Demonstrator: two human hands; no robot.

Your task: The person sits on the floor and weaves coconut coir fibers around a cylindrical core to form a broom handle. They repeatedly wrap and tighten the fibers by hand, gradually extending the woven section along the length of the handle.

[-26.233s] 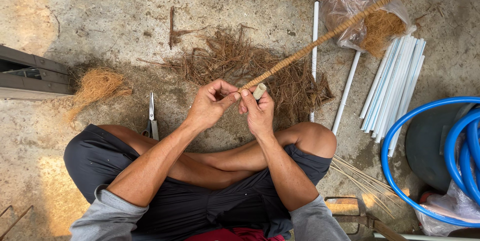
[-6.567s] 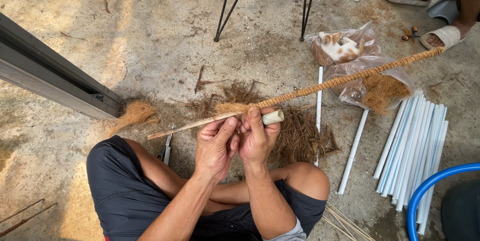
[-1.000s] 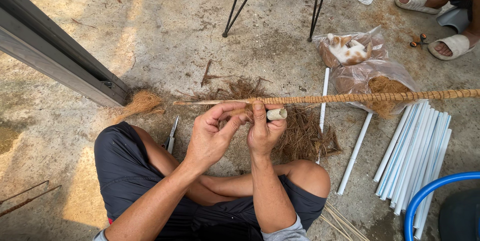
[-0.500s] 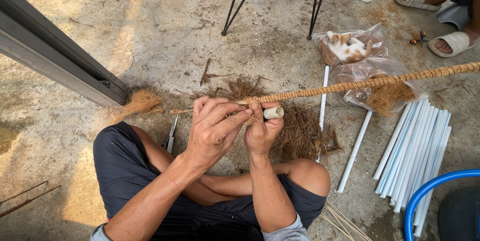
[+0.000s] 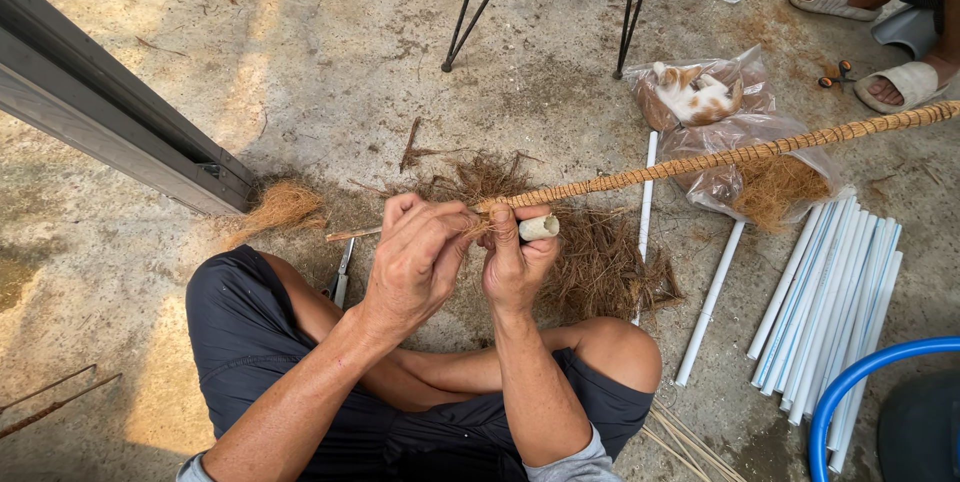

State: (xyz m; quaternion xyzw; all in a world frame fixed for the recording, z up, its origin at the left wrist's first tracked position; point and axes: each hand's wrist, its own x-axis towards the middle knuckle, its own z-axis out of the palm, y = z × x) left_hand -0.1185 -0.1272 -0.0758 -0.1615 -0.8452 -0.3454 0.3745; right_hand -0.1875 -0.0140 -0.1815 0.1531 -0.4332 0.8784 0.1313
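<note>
A long stick (image 5: 720,158) wrapped in brown coir fibre runs from my hands up to the right edge; its bare thin end (image 5: 352,234) sticks out to the left. My left hand (image 5: 415,257) closes over the stick where the wrapping ends, fingers pinching loose fibre. My right hand (image 5: 515,262) grips the stick from below, just right of the left, and a small whitish roll (image 5: 538,227) rests on top of its fingers. A heap of loose coir fibre (image 5: 590,267) lies on the concrete under my hands. I sit cross-legged.
Several white tubes (image 5: 830,302) lie at right, beside a blue hose (image 5: 860,382). Clear bags (image 5: 740,142) hold fibre; a small cat (image 5: 695,92) lies on them. Pliers (image 5: 341,277) rest by my knee. A metal rail (image 5: 110,112) crosses upper left. Another person's sandalled feet (image 5: 900,82) are top right.
The far end of the stick has swung a little lower at the right edge. My left hand has shifted slightly along the stick; both hands keep their grip.
</note>
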